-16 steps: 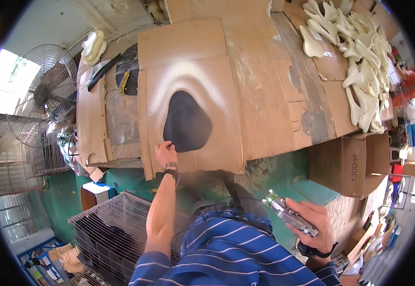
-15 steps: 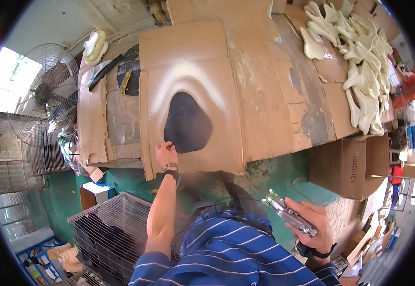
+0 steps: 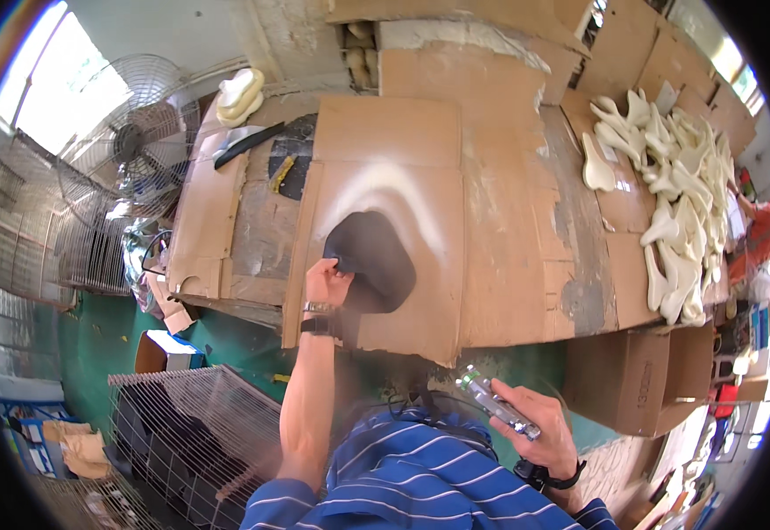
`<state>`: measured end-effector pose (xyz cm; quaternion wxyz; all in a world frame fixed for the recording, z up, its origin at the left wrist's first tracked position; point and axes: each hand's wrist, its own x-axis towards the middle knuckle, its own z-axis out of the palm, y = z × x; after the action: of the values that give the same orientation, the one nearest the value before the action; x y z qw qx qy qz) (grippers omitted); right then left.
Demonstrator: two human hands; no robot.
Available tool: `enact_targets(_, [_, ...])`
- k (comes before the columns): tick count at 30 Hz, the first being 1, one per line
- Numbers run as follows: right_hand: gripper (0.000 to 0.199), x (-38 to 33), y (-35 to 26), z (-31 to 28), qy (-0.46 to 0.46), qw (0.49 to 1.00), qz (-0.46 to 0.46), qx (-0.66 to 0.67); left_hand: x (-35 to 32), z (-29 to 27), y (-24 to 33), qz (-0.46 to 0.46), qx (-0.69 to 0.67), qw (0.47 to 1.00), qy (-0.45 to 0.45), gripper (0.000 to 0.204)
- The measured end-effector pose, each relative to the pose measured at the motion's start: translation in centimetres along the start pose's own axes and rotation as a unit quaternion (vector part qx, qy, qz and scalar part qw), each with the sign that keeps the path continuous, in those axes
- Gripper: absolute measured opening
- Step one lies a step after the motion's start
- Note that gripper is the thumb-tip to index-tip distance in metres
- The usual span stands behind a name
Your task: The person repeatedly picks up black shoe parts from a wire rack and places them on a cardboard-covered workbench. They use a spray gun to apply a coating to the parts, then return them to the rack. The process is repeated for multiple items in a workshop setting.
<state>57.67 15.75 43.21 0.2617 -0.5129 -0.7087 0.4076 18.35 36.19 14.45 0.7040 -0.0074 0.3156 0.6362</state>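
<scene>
My left hand [image 3: 327,284] pinches the left edge of a dark grey, rounded-triangular flexible sheet [image 3: 376,265]. The sheet appears raised and tilted over a cardboard panel [image 3: 385,128] that carries a curved white overspray mark. My right hand [image 3: 539,424] is closed around a metal spray gun [image 3: 500,406] with a green ring near its nozzle. The gun is held to the right of my body, off the table's front edge and apart from the sheet.
Cream saddle-shaped foam pads [image 3: 667,230] are heaped at the table's right; others are stacked [image 3: 239,97] at the back left. A wire rack [image 3: 199,433] stands lower left, a fan [image 3: 137,141] beyond the table's left end, a cardboard box [image 3: 637,380] at right. Another person [image 3: 756,234] is far right.
My left hand has raised the dark sheet's edge from the cardboard, tilting the sheet. The spray gun in my right hand has shifted slightly left. The whole view has shifted too.
</scene>
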Motion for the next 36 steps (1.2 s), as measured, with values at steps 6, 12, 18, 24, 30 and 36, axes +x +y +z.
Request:
enact_targets(6, [0.054, 2.6, -1.1, 2.8, -0.095, 0.995, -0.019, -0.005, -12.5, 6.0, 5.2, 0.122, -0.120, 0.980, -0.099, 0.027])
enact_targets(12, [0.038, 5.7, -5.5, 7.5, -0.210, 0.977, -0.048, 0.012, -29.0, 4.0, 7.8, 0.345, -0.184, 0.918, -0.062, 0.047])
enact_targets(18, [0.036, 8.8, -9.9, 11.1, -0.406, 0.890, -0.099, -0.180, -48.2, 0.0, 5.6, 0.558, -0.234, 0.795, 0.034, 0.057])
enact_targets(24, [0.041, 8.8, -14.7, 17.1, -0.506, 0.850, -0.141, -0.038, -64.3, -2.7, 0.6, 0.813, -0.211, 0.478, 0.256, 0.057])
enact_targets(30, [0.042, 10.0, -14.5, 22.0, -0.573, 0.803, -0.147, -0.074, -73.5, -10.9, -9.2, 0.898, -0.169, 0.175, 0.367, 0.044])
enact_targets(36, [0.033, 9.4, -15.9, 24.1, -0.588, 0.784, -0.167, -0.103, -72.4, -24.2, -23.8, 0.700, -0.388, -0.067, 0.596, 0.032])
